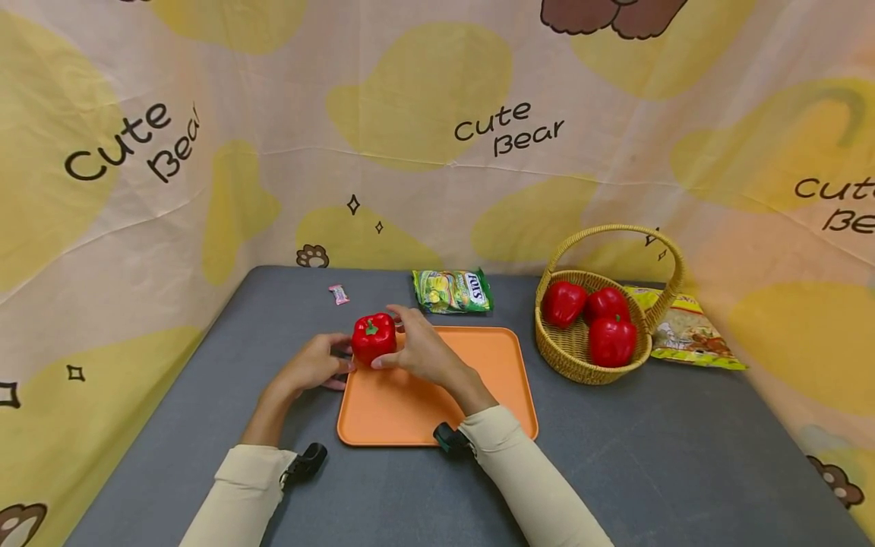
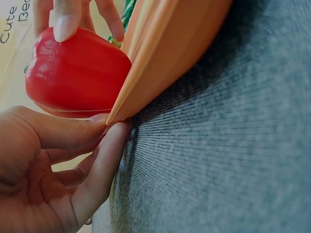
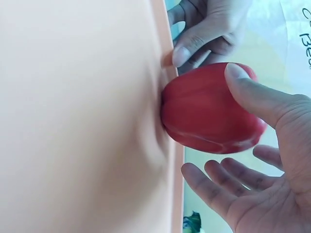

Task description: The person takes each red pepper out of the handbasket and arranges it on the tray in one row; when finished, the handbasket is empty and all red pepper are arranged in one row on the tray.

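A red bell pepper (image 1: 373, 339) with a green stem top stands upright on the left part of the orange tray (image 1: 424, 418). My left hand (image 1: 311, 366) pinches the tray's left rim between thumb and fingers, right beside the pepper, as the left wrist view shows from close by. From the other side my right hand (image 1: 427, 353) reaches over the tray. Its thumb (image 3: 245, 87) lies against the pepper, while its other fingers (image 3: 209, 189) are spread and apart from the pepper in the right wrist view.
A wicker basket (image 1: 574, 365) with a tall handle holds several red bell peppers at the right. Behind it lies a yellow snack bag (image 1: 697, 338). Beyond the tray are a green candy bag (image 1: 451, 292) and a small pink wrapped candy (image 1: 339, 294). A patterned cloth hangs behind the grey table.
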Demonstrator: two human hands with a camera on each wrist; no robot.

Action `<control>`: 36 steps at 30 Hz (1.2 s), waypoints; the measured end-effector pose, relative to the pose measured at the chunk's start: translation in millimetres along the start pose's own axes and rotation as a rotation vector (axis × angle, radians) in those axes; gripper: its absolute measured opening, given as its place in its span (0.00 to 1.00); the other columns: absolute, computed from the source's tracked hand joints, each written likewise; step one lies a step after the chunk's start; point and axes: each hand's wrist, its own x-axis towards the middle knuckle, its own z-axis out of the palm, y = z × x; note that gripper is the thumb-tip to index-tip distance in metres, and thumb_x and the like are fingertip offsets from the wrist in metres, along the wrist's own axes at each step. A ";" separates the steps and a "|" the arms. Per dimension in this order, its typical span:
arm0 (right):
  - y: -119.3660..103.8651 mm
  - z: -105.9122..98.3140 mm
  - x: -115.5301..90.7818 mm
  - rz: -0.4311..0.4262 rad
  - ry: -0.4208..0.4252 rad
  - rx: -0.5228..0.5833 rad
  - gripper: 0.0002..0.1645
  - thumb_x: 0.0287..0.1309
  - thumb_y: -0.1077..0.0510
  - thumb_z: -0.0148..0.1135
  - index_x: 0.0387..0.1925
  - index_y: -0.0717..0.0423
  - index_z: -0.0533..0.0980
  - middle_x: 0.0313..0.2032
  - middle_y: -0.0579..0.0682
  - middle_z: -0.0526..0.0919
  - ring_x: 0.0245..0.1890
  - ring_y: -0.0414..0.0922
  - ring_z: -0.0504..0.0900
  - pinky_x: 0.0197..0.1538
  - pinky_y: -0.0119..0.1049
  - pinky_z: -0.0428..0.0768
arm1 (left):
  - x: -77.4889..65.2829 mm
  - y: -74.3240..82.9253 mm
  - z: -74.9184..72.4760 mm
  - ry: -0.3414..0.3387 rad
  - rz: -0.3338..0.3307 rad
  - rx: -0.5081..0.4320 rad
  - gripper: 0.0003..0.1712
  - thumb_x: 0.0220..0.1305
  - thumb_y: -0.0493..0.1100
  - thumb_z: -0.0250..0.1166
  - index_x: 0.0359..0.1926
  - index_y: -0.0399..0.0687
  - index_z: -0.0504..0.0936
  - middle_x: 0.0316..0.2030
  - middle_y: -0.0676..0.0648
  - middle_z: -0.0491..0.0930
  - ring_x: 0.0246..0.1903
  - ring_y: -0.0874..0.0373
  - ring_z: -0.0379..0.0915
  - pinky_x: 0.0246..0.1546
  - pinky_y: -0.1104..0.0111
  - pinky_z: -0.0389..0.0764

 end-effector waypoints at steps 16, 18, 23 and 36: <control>11.4 -51.3 -35.7 -0.068 0.057 0.003 0.54 0.56 0.46 0.82 0.78 0.52 0.66 0.71 0.54 0.72 0.70 0.59 0.73 0.66 0.56 0.81 | 1.5 -2.7 0.6 -0.001 0.016 -0.017 0.34 0.70 0.31 0.63 0.73 0.24 0.66 0.63 0.26 0.73 0.48 0.44 0.84 0.37 0.57 0.92; 13.8 -60.5 -41.9 -0.074 0.073 -0.007 0.52 0.56 0.47 0.82 0.77 0.53 0.68 0.69 0.55 0.73 0.69 0.58 0.74 0.65 0.58 0.82 | 1.6 -2.5 0.9 -0.001 0.016 -0.016 0.34 0.70 0.31 0.64 0.73 0.24 0.66 0.63 0.26 0.74 0.49 0.43 0.84 0.38 0.57 0.92; 21.5 -85.1 -57.2 -0.104 0.124 -0.059 0.47 0.56 0.48 0.82 0.74 0.54 0.72 0.65 0.54 0.77 0.66 0.57 0.78 0.63 0.61 0.83 | 1.7 -1.9 0.8 -0.003 0.013 -0.014 0.34 0.71 0.31 0.64 0.74 0.25 0.66 0.63 0.26 0.74 0.49 0.43 0.84 0.39 0.57 0.92; 56.9 -150.6 -99.8 -0.084 0.234 -0.135 0.39 0.56 0.53 0.82 0.67 0.56 0.78 0.60 0.55 0.82 0.59 0.55 0.82 0.59 0.56 0.87 | 3.4 -3.3 -0.1 -0.009 0.005 -0.019 0.34 0.70 0.32 0.64 0.74 0.25 0.66 0.64 0.26 0.73 0.49 0.44 0.84 0.39 0.57 0.92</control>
